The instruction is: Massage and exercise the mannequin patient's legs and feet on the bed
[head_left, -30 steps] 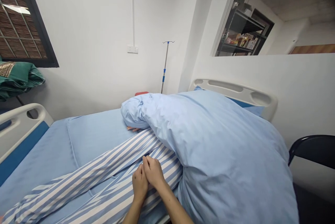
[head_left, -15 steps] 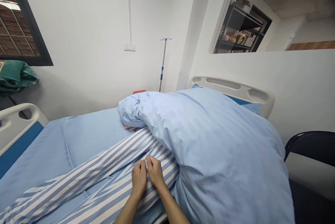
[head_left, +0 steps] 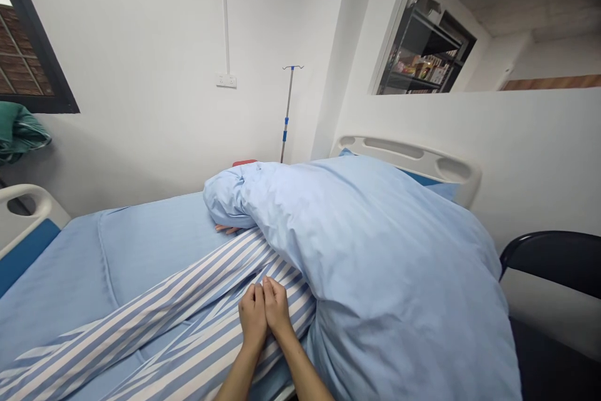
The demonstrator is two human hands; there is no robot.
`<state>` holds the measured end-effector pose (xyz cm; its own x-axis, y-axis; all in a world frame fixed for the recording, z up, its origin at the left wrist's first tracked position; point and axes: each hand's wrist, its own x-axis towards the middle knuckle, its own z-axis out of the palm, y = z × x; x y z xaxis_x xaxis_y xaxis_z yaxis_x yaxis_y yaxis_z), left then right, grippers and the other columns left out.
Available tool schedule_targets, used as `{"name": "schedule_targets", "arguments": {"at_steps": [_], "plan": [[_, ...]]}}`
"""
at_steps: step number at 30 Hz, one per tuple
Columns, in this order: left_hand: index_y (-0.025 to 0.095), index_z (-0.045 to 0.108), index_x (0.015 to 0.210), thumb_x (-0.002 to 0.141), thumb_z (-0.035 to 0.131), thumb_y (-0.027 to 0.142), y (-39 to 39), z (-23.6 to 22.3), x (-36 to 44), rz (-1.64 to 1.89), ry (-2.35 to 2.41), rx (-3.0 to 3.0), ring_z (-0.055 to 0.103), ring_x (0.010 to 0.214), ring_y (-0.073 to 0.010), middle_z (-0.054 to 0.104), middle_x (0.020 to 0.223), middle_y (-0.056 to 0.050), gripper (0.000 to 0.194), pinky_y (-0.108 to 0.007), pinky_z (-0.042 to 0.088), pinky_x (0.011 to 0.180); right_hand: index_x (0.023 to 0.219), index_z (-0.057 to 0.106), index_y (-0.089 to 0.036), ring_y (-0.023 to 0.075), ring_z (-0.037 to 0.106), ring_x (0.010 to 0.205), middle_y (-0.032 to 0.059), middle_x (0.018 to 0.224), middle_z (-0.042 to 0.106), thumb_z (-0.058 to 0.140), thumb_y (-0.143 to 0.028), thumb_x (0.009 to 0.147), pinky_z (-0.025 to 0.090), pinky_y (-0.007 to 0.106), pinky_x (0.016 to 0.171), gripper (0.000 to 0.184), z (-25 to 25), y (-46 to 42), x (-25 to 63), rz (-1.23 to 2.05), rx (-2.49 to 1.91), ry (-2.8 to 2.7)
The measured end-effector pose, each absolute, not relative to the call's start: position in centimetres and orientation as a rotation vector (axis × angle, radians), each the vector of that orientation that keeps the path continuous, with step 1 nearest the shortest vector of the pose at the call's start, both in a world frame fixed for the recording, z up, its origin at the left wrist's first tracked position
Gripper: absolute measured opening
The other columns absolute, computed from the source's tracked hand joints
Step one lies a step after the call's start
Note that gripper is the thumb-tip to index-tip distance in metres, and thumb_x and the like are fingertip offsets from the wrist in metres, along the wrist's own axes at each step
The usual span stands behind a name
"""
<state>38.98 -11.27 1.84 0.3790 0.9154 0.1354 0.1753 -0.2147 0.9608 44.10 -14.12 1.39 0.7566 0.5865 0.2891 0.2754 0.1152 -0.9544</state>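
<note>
Both hands are held together over the thigh of the striped trousers (head_left: 188, 307), worn by a person lying on the bed. My left hand (head_left: 252, 313) is closed, with its thumb side against my right hand (head_left: 276, 306). The right one is closed too, fingers curled under. Whatever they hold, if anything, is hidden beneath them. A light blue quilt (head_left: 375, 251) is heaped over the person's upper body, just right of my hands. From under its left end the fingertips of the person's hand (head_left: 226, 228) stick out.
The bed sheet (head_left: 145, 238) stretches left to a footboard (head_left: 35, 216). A headboard (head_left: 451, 166) stands beyond the quilt. Against the wall is a drip stand (head_left: 287, 113), with a red object (head_left: 245, 162) near its foot. A black chair (head_left: 558, 257) stands at right.
My hands have come closer together and now touch. The view has turned slightly right, so the room appears shifted left. The quilt and trousers look otherwise unchanged.
</note>
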Motion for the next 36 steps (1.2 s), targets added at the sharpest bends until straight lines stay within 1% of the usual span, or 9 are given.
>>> {"name": "schedule_targets", "arguments": {"at_steps": [4,8,12,16,20,26,29,33,36], "plan": [[0.019,0.046,0.055,0.081,0.037,0.039,-11.2,1.5,38.8,0.948,0.976,1.708,0.044,0.052,-0.0125,0.051,0.051,0.001,0.034,-0.025,0.030,0.055,0.058,0.037,-0.020,0.0109,0.037,0.053,-0.0037,0.054,0.040,0.038,-0.043,0.086,0.030,0.022,0.052,0.037,1.4,-14.0,44.1,0.257,-1.507,-0.774],[0.020,0.047,0.058,0.082,0.035,0.038,-11.0,1.5,38.9,0.946,0.974,1.734,0.045,0.054,-0.0132,0.053,0.054,0.000,0.033,-0.025,0.030,0.056,0.058,0.041,-0.019,0.0108,0.039,0.052,-0.0022,0.053,0.045,0.032,-0.039,0.089,0.028,0.023,0.052,0.038,2.8,-14.5,44.7,0.194,-1.679,-0.934],[0.020,0.043,0.055,0.082,0.034,0.037,-11.1,1.6,38.9,0.908,0.967,1.779,0.041,0.052,-0.0121,0.050,0.052,0.001,0.033,-0.025,0.027,0.055,0.063,0.050,-0.018,0.0106,0.042,0.050,-0.0010,0.053,0.050,0.031,-0.035,0.090,0.024,0.024,0.053,0.037,4.4,-15.2,45.6,0.036,-1.835,-1.136],[0.020,0.036,0.051,0.082,0.035,0.034,-11.3,1.8,39.0,0.913,0.983,1.815,0.039,0.050,-0.0114,0.043,0.047,0.003,0.034,-0.024,0.025,0.054,0.061,0.049,-0.018,0.0109,0.042,0.050,-0.0009,0.051,0.050,0.030,-0.036,0.090,0.023,0.025,0.052,0.039,3.6,-15.3,46.4,0.003,-1.829,-1.120],[0.020,0.040,0.053,0.082,0.035,0.034,-11.5,1.8,39.2,0.882,0.997,1.873,0.041,0.052,-0.0123,0.047,0.050,0.001,0.032,-0.025,0.026,0.056,0.059,0.048,-0.018,0.0106,0.039,0.049,-0.0019,0.050,0.047,0.032,-0.038,0.090,0.024,0.025,0.052,0.040,2.0,-15.4,46.7,0.001,-1.777,-1.034],[0.019,0.047,0.056,0.080,0.036,0.030,-11.4,2.1,39.5,0.734,1.082,1.941,0.047,0.060,-0.0143,0.056,0.059,-0.002,0.029,-0.025,0.026,0.058,0.057,0.041,-0.019,0.0105,0.036,0.050,-0.0033,0.050,0.042,0.032,-0.039,0.090,0.025,0.024,0.051,0.039,2.2,-15.5,46.8,0.056,-1.732,-0.975],[0.019,0.045,0.053,0.079,0.038,0.031,-11.2,3.0,40.0,0.736,1.021,1.869,0.044,0.056,-0.0127,0.052,0.054,0.000,0.030,-0.024,0.026,0.056,0.057,0.040,-0.019,0.0108,0.037,0.051,-0.0030,0.051,0.043,0.032,-0.040,0.089,0.027,0.024,0.052,0.039,2.1,-15.4,46.9,0.065,-1.705,-0.951],[0.019,0.037,0.050,0.079,0.039,0.036,-11.3,4.8,41.2,0.913,0.840,1.614,0.037,0.050,-0.0098,0.039,0.047,0.004,0.034,-0.023,0.028,0.052,0.060,0.044,-0.018,0.0118,0.042,0.054,-0.0008,0.056,0.048,0.031,-0.043,0.089,0.032,0.023,0.053,0.040,1.6,-15.3,47.3,0.116,-1.605,-0.910],[0.020,0.036,0.051,0.081,0.036,0.039,-11.5,5.1,42.0,1.007,0.777,1.445,0.037,0.049,-0.0095,0.039,0.047,0.004,0.036,-0.023,0.031,0.052,0.060,0.045,-0.018,0.0119,0.042,0.054,-0.0004,0.055,0.049,0.032,-0.044,0.088,0.034,0.023,0.053,0.041,1.3,-15.3,47.4,0.152,-1.558,-0.866]]}}
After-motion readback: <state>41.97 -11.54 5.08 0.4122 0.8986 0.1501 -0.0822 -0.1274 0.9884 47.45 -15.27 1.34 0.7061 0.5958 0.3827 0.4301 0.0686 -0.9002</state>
